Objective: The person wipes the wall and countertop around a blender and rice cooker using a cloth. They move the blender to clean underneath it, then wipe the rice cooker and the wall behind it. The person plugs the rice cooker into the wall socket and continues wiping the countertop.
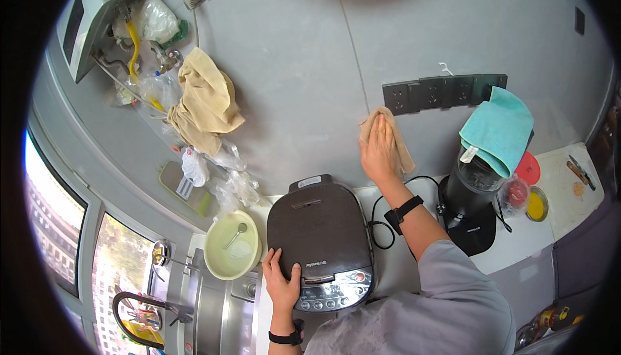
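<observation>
My right hand (380, 153) presses a tan cloth (399, 146) flat against the grey tiled wall (301, 83), just below the left end of a black socket strip (444, 94). The fingers point up and lie over the cloth. My left hand (283, 280) rests at the front left edge of a dark brown rice cooker (318, 229), thumb on the lid and fingers along its side. The cooker's lid is down, and its button panel (335, 291) faces me.
A blender (468, 190) draped with a turquoise cloth (499, 129) stands to the right, near a cutting board (575, 185) with a knife (582, 173). At left are a pale green basin (232, 258), a sink (225, 316), a faucet (145, 301) and plastic bags (237, 185). A power cord (376, 221) loops behind the cooker.
</observation>
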A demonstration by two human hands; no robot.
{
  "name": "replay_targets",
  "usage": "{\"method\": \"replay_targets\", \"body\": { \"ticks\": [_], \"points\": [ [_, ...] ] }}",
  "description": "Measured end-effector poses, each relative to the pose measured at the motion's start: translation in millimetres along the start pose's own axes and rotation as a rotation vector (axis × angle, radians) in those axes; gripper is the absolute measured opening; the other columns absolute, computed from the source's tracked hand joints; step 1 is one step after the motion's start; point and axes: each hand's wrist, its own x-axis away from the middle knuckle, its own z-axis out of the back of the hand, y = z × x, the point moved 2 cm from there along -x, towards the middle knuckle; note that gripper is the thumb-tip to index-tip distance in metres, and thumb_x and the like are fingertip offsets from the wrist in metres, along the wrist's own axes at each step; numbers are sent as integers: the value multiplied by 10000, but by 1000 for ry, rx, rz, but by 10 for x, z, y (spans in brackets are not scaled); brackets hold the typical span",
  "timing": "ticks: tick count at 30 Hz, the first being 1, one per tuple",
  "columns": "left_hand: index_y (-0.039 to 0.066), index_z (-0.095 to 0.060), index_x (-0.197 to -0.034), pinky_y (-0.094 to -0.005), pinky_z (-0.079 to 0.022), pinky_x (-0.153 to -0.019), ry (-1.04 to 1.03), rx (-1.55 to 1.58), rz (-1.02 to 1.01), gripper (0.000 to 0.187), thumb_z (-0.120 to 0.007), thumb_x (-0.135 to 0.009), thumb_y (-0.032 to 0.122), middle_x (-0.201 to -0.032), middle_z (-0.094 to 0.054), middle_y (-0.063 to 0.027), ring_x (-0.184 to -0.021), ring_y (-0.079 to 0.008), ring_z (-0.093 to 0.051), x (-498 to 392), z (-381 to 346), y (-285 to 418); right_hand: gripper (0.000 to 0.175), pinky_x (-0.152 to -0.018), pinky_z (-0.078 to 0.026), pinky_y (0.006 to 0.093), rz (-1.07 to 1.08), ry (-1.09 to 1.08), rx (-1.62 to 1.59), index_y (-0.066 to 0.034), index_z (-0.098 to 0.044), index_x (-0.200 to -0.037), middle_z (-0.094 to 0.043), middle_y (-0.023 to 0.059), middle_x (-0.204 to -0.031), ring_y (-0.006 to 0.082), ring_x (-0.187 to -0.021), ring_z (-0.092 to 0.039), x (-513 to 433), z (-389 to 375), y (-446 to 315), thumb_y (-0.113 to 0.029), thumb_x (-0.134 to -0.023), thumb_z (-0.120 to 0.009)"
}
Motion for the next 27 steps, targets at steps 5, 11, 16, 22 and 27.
{"method": "replay_targets", "body": {
  "ticks": [5,11,16,22,27],
  "points": [
    [27,-517,-1336,-433,-372,-1085,-12,4,-4,540,-689,-843,165,-1403,-441,-217,-1292,-393,-453,-3,12,23,758,-1192,-185,477,-18,176,-147,172,-174,-1465,-178,309,-1563,459,-1427,-202,-512,170,-371,-236,-960,-565],
    [21,-508,-1344,-426,-372,-1093,-27,-3,7,534,-677,-854,148,-1415,-429,-203,-1302,-378,-447,-11,-5,20,745,-1182,-212,467,-11,150,-167,169,-257,-1445,-198,286,-1568,440,-1421,-220,-358,71,-227,-268,-946,-595],
    [20,-505,-1346,-424,-365,-1098,-32,-6,13,532,-672,-858,149,-1415,-427,-201,-1306,-374,-444,-16,0,23,691,-1154,-281,444,81,6,41,63,-370,-1447,-344,174,-1535,336,-1386,-326,61,-70,295,-254,-895,-638],
    [22,-504,-1347,-425,-359,-1102,-36,4,12,531,-667,-860,157,-1416,-424,-201,-1313,-375,-435,-20,8,21,562,-1103,-342,471,270,76,185,1,-494,-1389,-504,121,-1435,300,-1321,-442,96,73,806,-137,-852,-590],
    [23,-498,-1350,-429,-354,-1105,-45,4,24,535,-667,-860,159,-1423,-416,-201,-1319,-378,-429,-11,1,23,529,-1098,-341,482,251,60,131,11,-511,-1372,-520,129,-1425,320,-1310,-465,71,333,1218,-92,-855,-540]
  ]
}}
